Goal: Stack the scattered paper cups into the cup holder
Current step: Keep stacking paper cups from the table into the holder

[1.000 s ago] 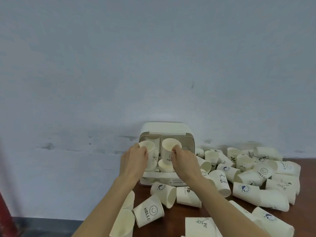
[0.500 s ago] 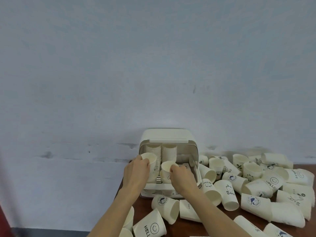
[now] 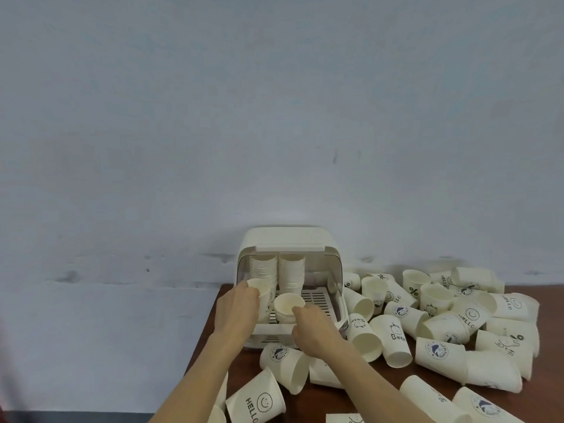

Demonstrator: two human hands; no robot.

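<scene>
Cup holder at the back of the counter, lid raised, two tall stacks of cups at its rear. Since a second ago, we see the cup in the right hand carried from above the holder's opening down onto the slatted tray, where it now stands upright as a front cup, mouth up. The cup in the left hand has sunk only a little and remains at the left of the tray. We judge that the right-hand placement is nearly finished, while the left cup is not yet settled.

Both forearms reach forward from the lower edge of the view, side by side. The left hand lies palm toward the holder, its fingers wrapped round the left cup's wall. The right hand sits lower, its thumb and fingers pinching the near rim of the front cup.

Many scattered paper cups lie on their sides on the counter to the right of and in front of the holder; most of the task, we judge, remains.
</scene>
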